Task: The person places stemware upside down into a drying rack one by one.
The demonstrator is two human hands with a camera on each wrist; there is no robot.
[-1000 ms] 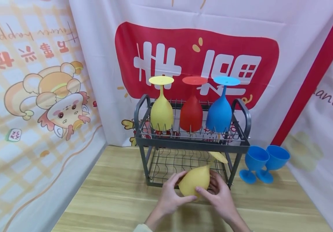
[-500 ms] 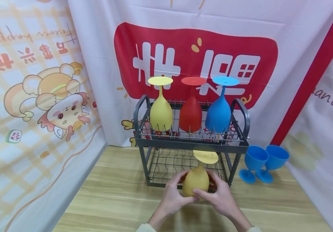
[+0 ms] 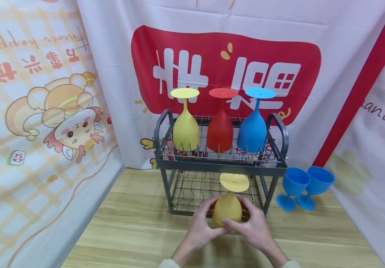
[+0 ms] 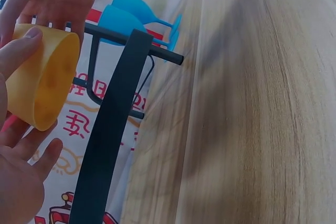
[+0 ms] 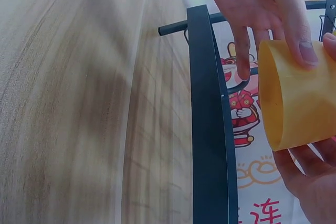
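Note:
A yellow plastic goblet (image 3: 227,209) is held upside down between both hands in front of the rack, its round foot toward the rack's lower tier. My left hand (image 3: 200,227) grips the bowl from the left, and my right hand (image 3: 255,227) grips it from the right, both thumbs on the near side. The wrist views show the goblet's open rim facing the tabletop, above the wood. The dark two-tier dish rack (image 3: 220,168) stands just behind the hands. On its upper tier, a yellow goblet (image 3: 185,132), a red goblet (image 3: 220,132) and a blue goblet (image 3: 252,133) stand upside down.
Two blue goblets (image 3: 295,178) stand upright on the wooden table (image 3: 129,230), right of the rack. The rack's lower wire tier (image 3: 192,190) lies behind the held goblet. Printed cloth (image 3: 112,56) hangs behind and at both sides.
The held yellow goblet has turned from tilting right to nearly straight, its foot swinging left and now leaning slightly toward me. Both hands have kept hold and barely shifted.

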